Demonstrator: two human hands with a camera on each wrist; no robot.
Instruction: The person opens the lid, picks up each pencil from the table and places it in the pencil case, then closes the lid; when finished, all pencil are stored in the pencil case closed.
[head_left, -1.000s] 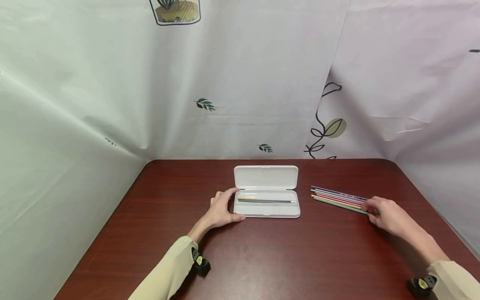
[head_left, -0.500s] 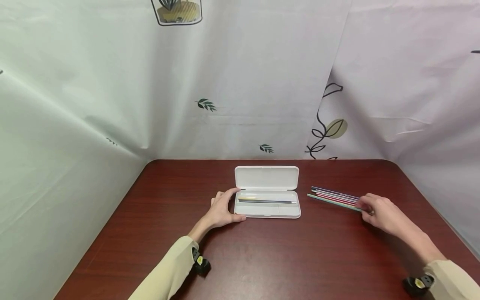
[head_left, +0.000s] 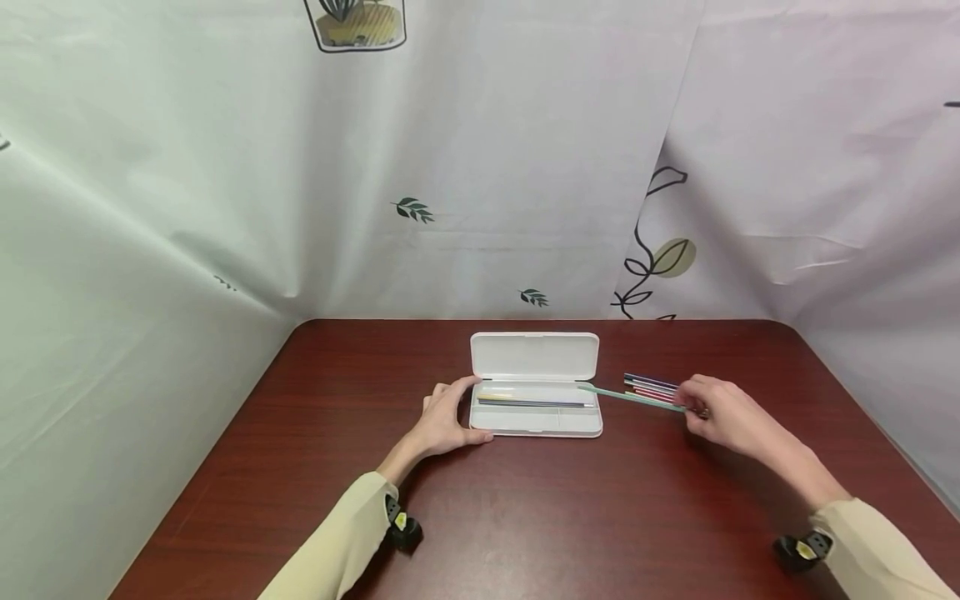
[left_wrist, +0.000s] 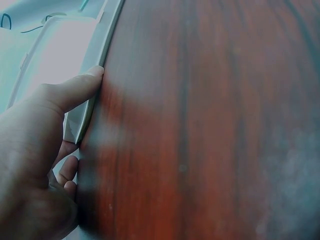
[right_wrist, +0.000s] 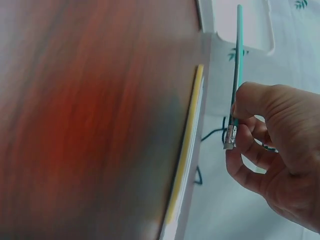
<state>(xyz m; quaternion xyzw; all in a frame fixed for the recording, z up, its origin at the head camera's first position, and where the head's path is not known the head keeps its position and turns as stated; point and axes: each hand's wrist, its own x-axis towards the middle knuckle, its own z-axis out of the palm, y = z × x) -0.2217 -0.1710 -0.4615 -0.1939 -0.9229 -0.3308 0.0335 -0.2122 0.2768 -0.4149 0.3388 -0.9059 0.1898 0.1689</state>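
At the bottom of the frame we see two pale sleeves [head_left: 330,542], each with a small black camera [head_left: 405,532] at the wrist. Up from there on the right, the right hand [head_left: 723,414] pinches a green pencil [head_left: 630,397] near one end, and the right wrist view shows its shiny band [right_wrist: 231,135] by the fingers. Left of the middle, the left hand [head_left: 442,422] holds the left end of a white pencil case [head_left: 540,432], thumb in front and one finger at the back, spread wide apart. The green pencil slants left, its tip over the case's right end; we cannot tell if they touch. We think it is light, stiff and smooth, so it may roll, and near its middle is a good place to hold it. The case looks light too, best held by its edges. Other pencils [head_left: 649,385] lie on the red tabletop [head_left: 570,517], right of the case. Thin pencils [head_left: 534,403] lie in its back part, the lid [head_left: 534,357] stands up behind, and last comes pale cloth [head_left: 480,150]
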